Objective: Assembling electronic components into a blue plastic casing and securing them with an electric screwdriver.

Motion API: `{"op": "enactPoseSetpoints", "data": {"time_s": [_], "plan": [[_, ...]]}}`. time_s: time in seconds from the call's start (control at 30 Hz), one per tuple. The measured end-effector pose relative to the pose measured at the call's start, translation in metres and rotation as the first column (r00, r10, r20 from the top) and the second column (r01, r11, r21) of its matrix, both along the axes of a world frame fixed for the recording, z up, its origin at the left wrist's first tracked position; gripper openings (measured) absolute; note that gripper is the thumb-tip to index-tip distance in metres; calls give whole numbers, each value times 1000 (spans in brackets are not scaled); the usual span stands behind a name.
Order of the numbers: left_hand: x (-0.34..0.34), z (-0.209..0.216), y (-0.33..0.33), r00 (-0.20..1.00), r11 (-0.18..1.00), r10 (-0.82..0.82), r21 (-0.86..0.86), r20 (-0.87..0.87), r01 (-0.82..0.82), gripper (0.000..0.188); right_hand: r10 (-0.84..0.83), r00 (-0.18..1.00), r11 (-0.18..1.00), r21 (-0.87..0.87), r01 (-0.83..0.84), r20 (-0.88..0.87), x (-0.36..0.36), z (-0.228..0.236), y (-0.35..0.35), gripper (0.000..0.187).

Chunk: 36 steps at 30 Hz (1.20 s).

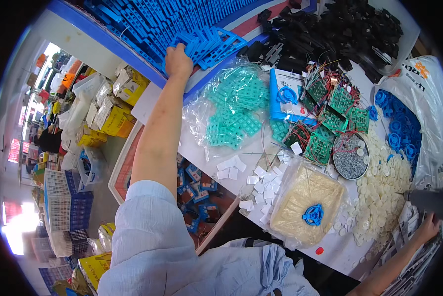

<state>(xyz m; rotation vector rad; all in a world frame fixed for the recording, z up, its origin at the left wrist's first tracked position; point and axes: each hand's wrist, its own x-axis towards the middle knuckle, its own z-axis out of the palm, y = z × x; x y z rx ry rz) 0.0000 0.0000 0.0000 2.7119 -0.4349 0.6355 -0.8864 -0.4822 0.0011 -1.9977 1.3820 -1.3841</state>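
At the upper left, my left hand reaches into a blue-sided crate. Its fingers are closed at the edge of some loose blue plastic frames, which lie slanted beside tightly packed rows of the same frames. My right hand is low at the far right, its fingers curled just under a dark grey cylindrical thing; what they grip is hidden. In front of me a blue round plastic part rests on a plastic-wrapped tan block.
Bagged turquoise pieces, green circuit boards with wires, and a bowl of small metal parts cover the table. Off-white discs lie heaped rightward, near a white sack of blue parts. Black parts fill a far bin.
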Motion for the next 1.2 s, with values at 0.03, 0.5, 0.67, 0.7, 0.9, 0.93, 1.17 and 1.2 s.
{"op": "enactPoseSetpoints", "data": {"time_s": [0.03, 0.5, 0.67, 0.7, 0.9, 0.93, 1.17, 1.2], "plan": [[-7, 3, 1, 999, 999, -33, -20, 12, 33, 42, -20, 1000, 999, -32, 20, 1, 12, 5, 14, 37], [-256, 72, -11, 479, 512, -859, 263, 179, 818, 15, 276, 885, 959, -50, -278, 374, 200, 50, 302, 36], [-348, 76, -13, 322, 370, -918, 206, 231, 906, 11, 274, 492, 661, 210, -720, 826, 282, 73, 378, 39], [-363, 76, -19, 309, 349, -925, 172, 223, 921, 13, 240, 438, 582, 233, -779, 866, 296, 71, 384, 40], [-401, 81, -21, 181, 181, -979, -10, 97, 984, 17, 287, 43, -26, 53, -998, 957, 306, -6, 357, 60], [-393, 77, -17, 109, 109, -994, -12, 16, 994, 23, 237, 47, -41, 58, -997, 970, 306, -8, 356, 58], [-344, 76, 25, 189, 147, -976, -309, 111, 940, 45, -205, -184, -89, -205, -975, 961, 300, -26, 341, 57], [-335, 75, 39, 388, 328, -905, -295, 175, 898, 44, -233, -197, -71, -219, -973, 952, 302, -27, 341, 59]]}}
